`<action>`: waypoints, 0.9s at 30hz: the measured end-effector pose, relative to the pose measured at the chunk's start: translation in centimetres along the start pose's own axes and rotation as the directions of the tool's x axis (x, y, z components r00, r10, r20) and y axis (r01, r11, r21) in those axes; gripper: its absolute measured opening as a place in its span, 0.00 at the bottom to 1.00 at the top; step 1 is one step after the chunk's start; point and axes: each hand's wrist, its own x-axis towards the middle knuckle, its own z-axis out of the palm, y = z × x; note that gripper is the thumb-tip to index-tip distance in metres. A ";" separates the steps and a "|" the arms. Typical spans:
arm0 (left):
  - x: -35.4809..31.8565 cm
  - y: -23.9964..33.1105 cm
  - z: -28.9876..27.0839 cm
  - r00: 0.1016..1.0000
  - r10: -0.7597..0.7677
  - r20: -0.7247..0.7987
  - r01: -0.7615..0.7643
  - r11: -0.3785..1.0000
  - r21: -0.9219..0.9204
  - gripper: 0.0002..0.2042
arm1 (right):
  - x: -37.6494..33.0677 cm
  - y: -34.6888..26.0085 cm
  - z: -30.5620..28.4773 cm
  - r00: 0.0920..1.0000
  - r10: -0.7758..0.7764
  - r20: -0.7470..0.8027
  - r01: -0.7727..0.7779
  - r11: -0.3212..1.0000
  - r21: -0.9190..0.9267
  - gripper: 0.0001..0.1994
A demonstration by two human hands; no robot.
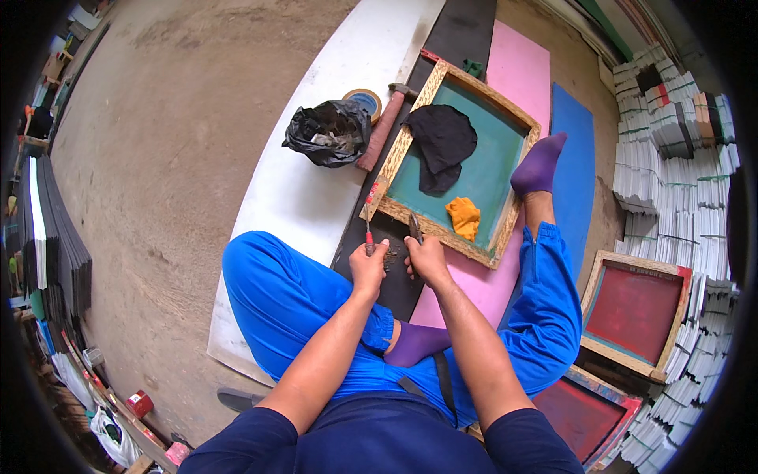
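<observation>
My left hand (369, 267) is closed round a slim screwdriver (369, 235) with a red handle, its shaft pointing away toward the near left corner of a wooden frame. In my right hand (427, 259) is a dark pair of pliers (415, 227), jaws close to the frame's near edge. The wooden frame (393, 164) holds a green mesh screen (496, 150) and lies tilted in front of me. On the mesh rest a black cloth (446, 138) and a crumpled yellow cloth (463, 218). Small bits of metal (389, 259) lie between my hands.
Left of the frame are a hammer (384, 130), a tape roll (364, 100) and a black plastic bag (328, 133) on a white board (288, 186). Pink (519, 59) and blue boards (574, 134) lie right. Red-screened frames (638, 308) and stacked white sheets (671, 229) stand farther right.
</observation>
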 end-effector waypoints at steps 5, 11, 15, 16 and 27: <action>-0.2 0.2 -0.1 1.000 0.011 0.006 -0.011 1.000 -0.003 0.12 | 0.2 0.3 0.2 0.999 -0.024 -0.028 0.023 1.000 -0.016 0.15; -0.1 -0.1 -0.5 0.999 0.035 0.003 -0.035 0.999 0.025 0.13 | 0.1 0.3 0.3 0.997 -0.057 -0.048 0.055 0.997 -0.051 0.15; -0.3 0.0 -0.6 0.999 0.032 -0.016 -0.032 0.999 0.010 0.13 | 0.0 0.2 0.3 0.996 -0.067 -0.056 0.063 0.996 -0.070 0.16; -0.3 0.1 -0.7 0.999 0.035 -0.014 -0.035 0.999 0.019 0.13 | 0.0 0.3 0.4 0.996 -0.063 -0.061 0.058 0.995 -0.075 0.16; -0.5 0.3 -0.9 1.000 0.027 -0.006 -0.027 1.000 -0.004 0.13 | 0.9 3.6 1.2 0.901 -0.359 -0.245 0.258 0.895 -0.363 0.17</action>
